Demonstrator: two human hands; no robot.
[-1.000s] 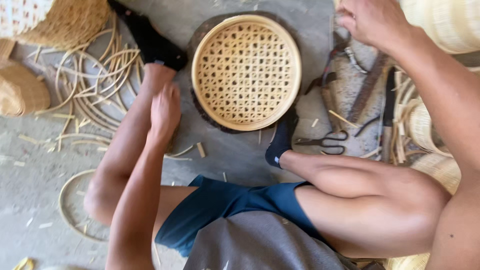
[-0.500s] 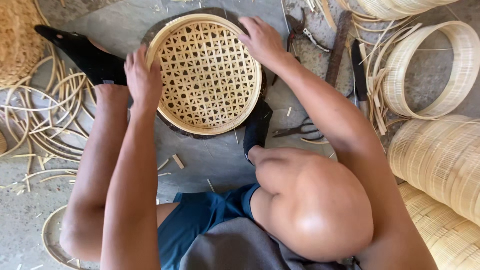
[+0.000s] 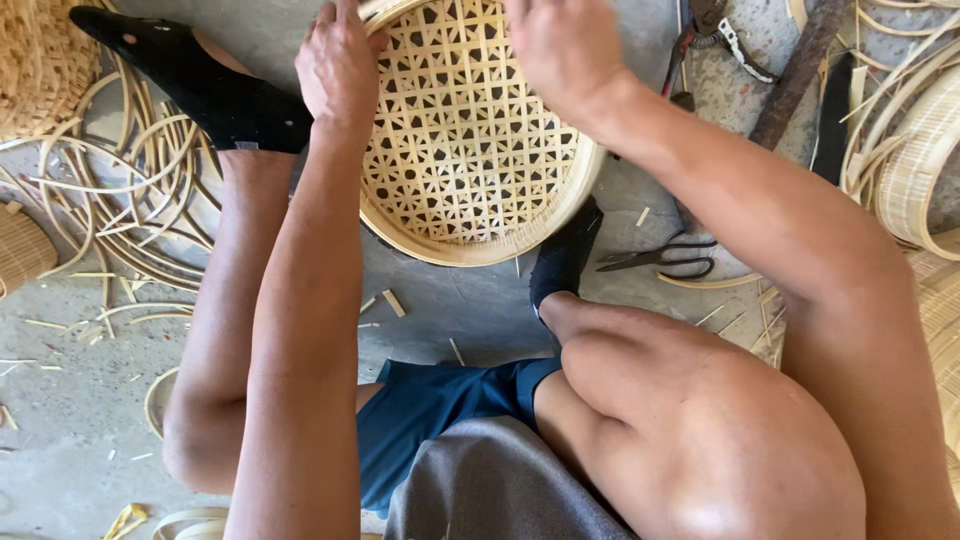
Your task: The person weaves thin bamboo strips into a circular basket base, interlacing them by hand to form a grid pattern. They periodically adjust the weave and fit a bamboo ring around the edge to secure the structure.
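Observation:
A round woven bamboo tray with an open lattice base lies on the concrete floor between my legs. My left hand grips its left rim with fingers closed over the edge. My right hand rests on the upper right part of the tray, its fingers cut off by the top of the view. Both feet wear black socks; the right one sits just below the tray's rim.
Black scissors lie right of the tray, pliers and a dark blade beyond. Loose bamboo strips coil at left. Bamboo hoops and steamer rings crowd the right. Offcuts litter the floor.
The view has closed in on the tray. My left hand moved from the tray's left edge onto its rim and my right hand slid further onto the tray's top.

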